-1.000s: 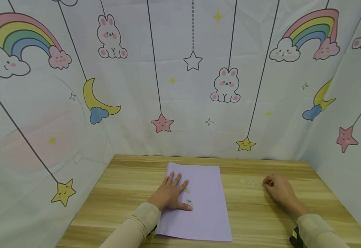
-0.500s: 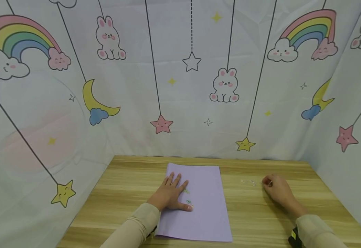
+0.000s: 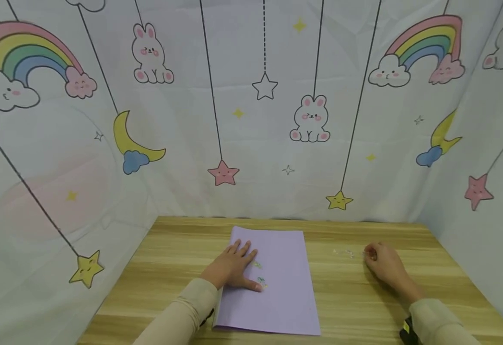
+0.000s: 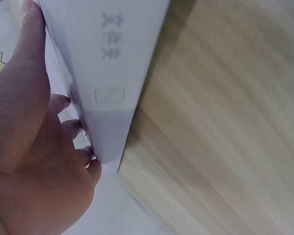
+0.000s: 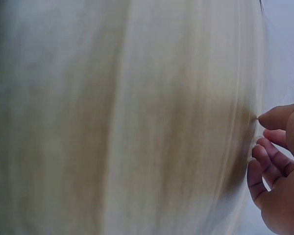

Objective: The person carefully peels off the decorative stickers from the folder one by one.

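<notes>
A lilac file folder (image 3: 281, 278) lies flat on the wooden table. Two small green-and-yellow leafy or flowery motifs (image 3: 261, 280) show near its middle. My left hand (image 3: 234, 266) rests on the folder's left part, fingers spread and thumb pointing right. In the left wrist view the printed spine (image 4: 115, 68) stands beside that hand. Right of the folder, a few tiny clear or whitish bits (image 3: 348, 253) lie on the table. My right hand (image 3: 385, 263) is beside them, fingers curled and fingertips down at the tabletop; whether they pinch one of the bits, I cannot tell.
The wooden table (image 3: 182, 244) reaches back to a white curtain (image 3: 182, 191) printed with rainbows, rabbits, moons and stars. That curtain also encloses the left and right sides. A black wrist-worn device (image 3: 408, 330) sits under the right sleeve.
The whole head view has shifted slightly. My left hand has slid a little to the left on the folder, baring more of the motifs. The right hand stays almost in place by the tiny bits.
</notes>
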### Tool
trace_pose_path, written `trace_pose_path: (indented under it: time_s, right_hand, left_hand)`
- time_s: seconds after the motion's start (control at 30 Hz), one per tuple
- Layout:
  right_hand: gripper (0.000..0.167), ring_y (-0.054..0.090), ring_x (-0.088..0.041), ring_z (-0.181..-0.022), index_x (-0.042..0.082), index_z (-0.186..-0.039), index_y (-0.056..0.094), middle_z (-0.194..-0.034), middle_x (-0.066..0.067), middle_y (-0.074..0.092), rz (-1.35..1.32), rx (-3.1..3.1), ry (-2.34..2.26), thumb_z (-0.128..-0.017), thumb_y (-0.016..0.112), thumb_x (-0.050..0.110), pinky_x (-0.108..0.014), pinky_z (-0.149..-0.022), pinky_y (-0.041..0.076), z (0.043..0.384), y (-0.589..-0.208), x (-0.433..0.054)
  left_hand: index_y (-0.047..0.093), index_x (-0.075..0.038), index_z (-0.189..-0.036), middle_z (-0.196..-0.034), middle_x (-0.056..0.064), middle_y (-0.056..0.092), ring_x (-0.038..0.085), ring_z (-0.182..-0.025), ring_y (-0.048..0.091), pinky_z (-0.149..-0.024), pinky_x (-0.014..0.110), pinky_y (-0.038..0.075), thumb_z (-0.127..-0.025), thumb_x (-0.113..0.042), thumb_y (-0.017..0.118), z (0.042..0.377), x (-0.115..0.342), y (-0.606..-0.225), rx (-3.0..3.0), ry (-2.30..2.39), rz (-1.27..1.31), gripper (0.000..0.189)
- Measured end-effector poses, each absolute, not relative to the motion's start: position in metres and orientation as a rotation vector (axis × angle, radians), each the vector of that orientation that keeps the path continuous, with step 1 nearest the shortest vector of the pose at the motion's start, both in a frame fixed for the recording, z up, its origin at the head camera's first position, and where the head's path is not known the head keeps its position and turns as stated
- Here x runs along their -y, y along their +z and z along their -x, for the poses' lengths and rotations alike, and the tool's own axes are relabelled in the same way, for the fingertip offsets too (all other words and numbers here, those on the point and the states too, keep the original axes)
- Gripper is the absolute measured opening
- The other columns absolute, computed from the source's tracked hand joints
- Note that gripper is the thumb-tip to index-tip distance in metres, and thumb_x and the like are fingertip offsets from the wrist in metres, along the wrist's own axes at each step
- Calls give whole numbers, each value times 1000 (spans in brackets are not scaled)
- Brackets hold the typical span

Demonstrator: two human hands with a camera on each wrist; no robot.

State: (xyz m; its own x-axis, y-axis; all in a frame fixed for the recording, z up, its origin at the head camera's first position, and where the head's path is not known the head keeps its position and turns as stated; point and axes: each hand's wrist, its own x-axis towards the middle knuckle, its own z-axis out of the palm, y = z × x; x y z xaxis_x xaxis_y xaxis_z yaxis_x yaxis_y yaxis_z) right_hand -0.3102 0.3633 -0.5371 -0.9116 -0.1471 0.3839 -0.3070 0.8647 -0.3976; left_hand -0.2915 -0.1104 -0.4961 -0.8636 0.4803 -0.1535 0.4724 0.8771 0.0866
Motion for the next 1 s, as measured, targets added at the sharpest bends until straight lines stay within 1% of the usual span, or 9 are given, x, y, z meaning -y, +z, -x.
trace_pose_path:
  time_s: [0.13,0.3,0.43,0.5,0.63,0.73,0.87,1.0]
  right_hand:
    - [20,63,-27,-79,-9,-101,71,-89,-14,65,-341,2705,659,-85,75,1,-49,-72,54,309,-536,-362]
    - [28,63,-28,-79,-12,-107,69,-90,-14,65,-334,2728,640,-86,78,4,-49,-71,54,308,-532,-360]
    - [31,63,-30,-79,-12,-110,68,-91,-14,65,-329,2745,607,-87,79,6,-52,-71,53,306,-529,-358]
    - [32,64,-31,-80,-12,-110,68,-91,-14,66,-322,2746,591,-87,80,7,-53,-70,54,304,-528,-358]
    - [35,64,-35,-83,-12,-111,68,-92,-17,67,-316,2745,573,-86,80,9,-56,-70,54,304,-527,-357]
    - [44,64,-42,-91,-12,-117,67,-100,-22,68,-308,2757,560,-88,81,16,-61,-75,54,303,-528,-357]
    - [63,60,-53,-109,-13,-131,61,-118,-31,66,-285,2801,532,-92,81,33,-69,-82,49,302,-530,-358]
    - [81,53,-61,-122,-10,-145,52,-133,-37,59,-254,2838,511,-96,75,50,-77,-86,43,302,-529,-355]
  left_hand:
    - [37,-9,-165,-173,16,26,43,-160,18,-128,53,23,-81,-80,73,295,117,-498,-2875,99,-772,116]
    - [36,-7,-165,-173,18,25,43,-160,19,-127,54,23,-81,-81,72,297,120,-494,-2884,135,-791,118]
    - [34,-5,-166,-174,21,21,43,-160,17,-127,55,22,-81,-84,69,298,121,-493,-2893,114,-759,121]
    - [33,-6,-166,-174,22,20,43,-161,16,-127,56,22,-81,-85,68,297,121,-493,-2896,106,-736,122]
    - [34,-11,-167,-174,21,19,43,-161,14,-126,59,24,-79,-84,72,297,123,-495,-2878,149,-688,121]
    - [34,-14,-167,-175,20,17,42,-162,11,-126,60,23,-77,-83,74,297,124,-499,-2861,169,-675,121]
    - [34,-15,-168,-176,19,16,42,-162,10,-126,61,22,-76,-84,74,298,124,-507,-2875,142,-693,121]
    - [33,-16,-168,-176,18,15,42,-162,9,-126,61,22,-75,-85,73,298,125,-511,-2896,124,-701,122]
